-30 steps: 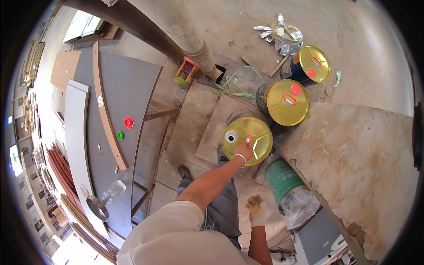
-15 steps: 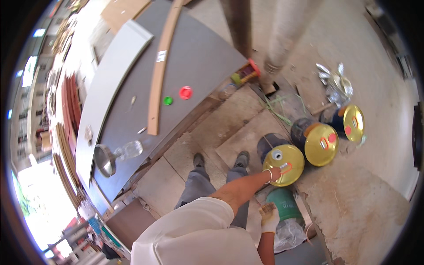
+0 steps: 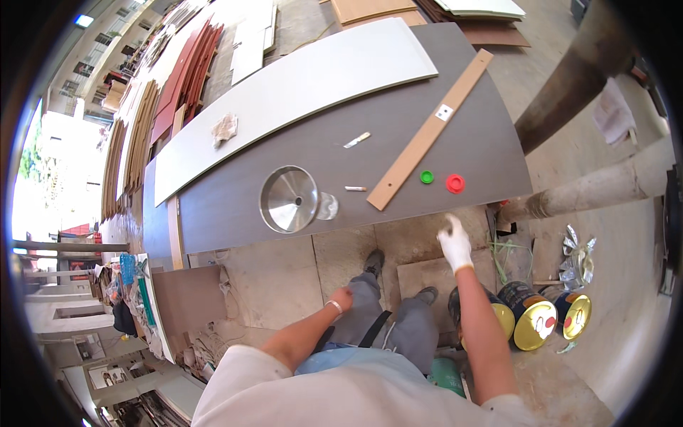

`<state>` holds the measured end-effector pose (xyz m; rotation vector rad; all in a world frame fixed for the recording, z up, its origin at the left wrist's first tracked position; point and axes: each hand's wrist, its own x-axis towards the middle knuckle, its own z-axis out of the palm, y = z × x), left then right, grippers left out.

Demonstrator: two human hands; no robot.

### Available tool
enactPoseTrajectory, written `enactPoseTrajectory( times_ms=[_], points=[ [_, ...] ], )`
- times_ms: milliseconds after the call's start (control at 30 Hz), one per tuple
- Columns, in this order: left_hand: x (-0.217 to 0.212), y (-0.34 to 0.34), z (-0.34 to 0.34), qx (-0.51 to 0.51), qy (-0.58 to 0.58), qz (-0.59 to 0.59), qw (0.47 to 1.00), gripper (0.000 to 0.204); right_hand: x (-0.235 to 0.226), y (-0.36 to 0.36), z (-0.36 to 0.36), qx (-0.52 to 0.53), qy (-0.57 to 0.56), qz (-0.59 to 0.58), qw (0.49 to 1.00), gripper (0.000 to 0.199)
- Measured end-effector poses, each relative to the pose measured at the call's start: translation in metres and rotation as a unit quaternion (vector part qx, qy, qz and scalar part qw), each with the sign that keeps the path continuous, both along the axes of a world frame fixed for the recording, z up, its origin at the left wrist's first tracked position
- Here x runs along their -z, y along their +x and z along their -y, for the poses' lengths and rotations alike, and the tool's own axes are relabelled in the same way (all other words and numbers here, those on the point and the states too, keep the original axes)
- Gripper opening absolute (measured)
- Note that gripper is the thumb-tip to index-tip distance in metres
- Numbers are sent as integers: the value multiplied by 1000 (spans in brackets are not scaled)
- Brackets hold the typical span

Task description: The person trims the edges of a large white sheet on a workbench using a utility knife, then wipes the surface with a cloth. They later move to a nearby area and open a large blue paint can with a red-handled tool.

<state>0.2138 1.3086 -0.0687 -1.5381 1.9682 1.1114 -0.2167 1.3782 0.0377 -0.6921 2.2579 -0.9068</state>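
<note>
My left hand (image 3: 341, 299), bare with a bracelet at the wrist, is over my left thigh. Its fingers are too blurred and tucked in to read, and no object shows in it. My right hand (image 3: 454, 244), in a white glove, reaches toward the table edge with fingers apart and nothing in them. Nearest to it on the grey table (image 3: 313, 153) lie a red cap (image 3: 455, 183) and a green cap (image 3: 426, 176). A steel funnel (image 3: 274, 203) lies with a clear bottle (image 3: 328, 206) at its side. A brown wooden strip (image 3: 427, 135) slants across the tabletop.
Gold-topped cans (image 3: 535, 325) stand on the floor at my right, the closest partly behind my right arm. A green bucket (image 3: 447, 376) is beside my legs. A long white board (image 3: 306, 89) covers the table's far side. Pipes (image 3: 576, 78) and crumpled foil (image 3: 576, 260) are at right.
My left hand has left the can's lid and come back to my thigh. My gloved right hand has moved from beside the green bucket toward the table. The view has turned toward the table.
</note>
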Motion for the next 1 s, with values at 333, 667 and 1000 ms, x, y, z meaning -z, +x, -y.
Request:
enactPoseTrajectory(
  times_ms=[333, 667, 1000],
  points=[
    [-70, 160, 12, -283, 50, -37, 957, 27, -13, -8, 185, -74, 261, -213, 939, 77],
    [-215, 26, 174, -433, 120, -531, 718, 47, -95, 120, 161, 38, -195, 409, 891, 49],
    [-192, 23, 174, -448, 215, -547, 674, 51, -176, 200, 201, 29, -126, 418, 899, 28]
  ],
)
